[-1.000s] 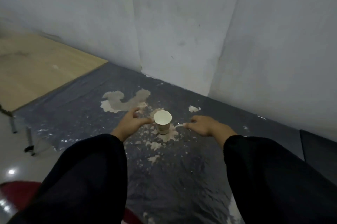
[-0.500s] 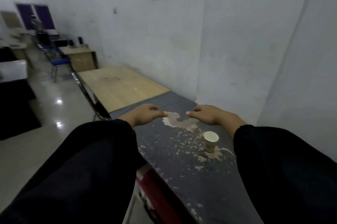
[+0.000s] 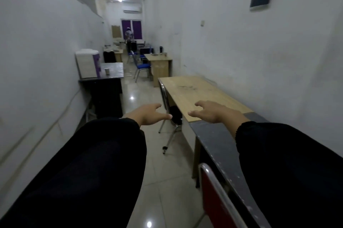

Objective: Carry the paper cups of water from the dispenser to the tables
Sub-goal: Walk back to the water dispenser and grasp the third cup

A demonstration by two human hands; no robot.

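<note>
Reaching forward with nothing in them, the person's left hand (image 3: 148, 114) and right hand (image 3: 211, 112) hang loosely spread, fingers apart. The right hand sits over the near end of the light wooden table (image 3: 196, 90), where that table meets the dark table (image 3: 219, 135); the left is over the aisle floor, left of that corner. A red chair (image 3: 213, 187) stands tucked against the dark table nearer the camera.

Beyond the wooden table and across the aisle to its left, a water dispenser (image 3: 88, 64) stands on a black desk (image 3: 113, 72). A paper cup (image 3: 107, 71) is upright just right of the dispenser. The cup lies well ahead and to the left of both hands, so the left hand is judged nearer. The next step is probably walking up the aisle to fetch it.
</note>
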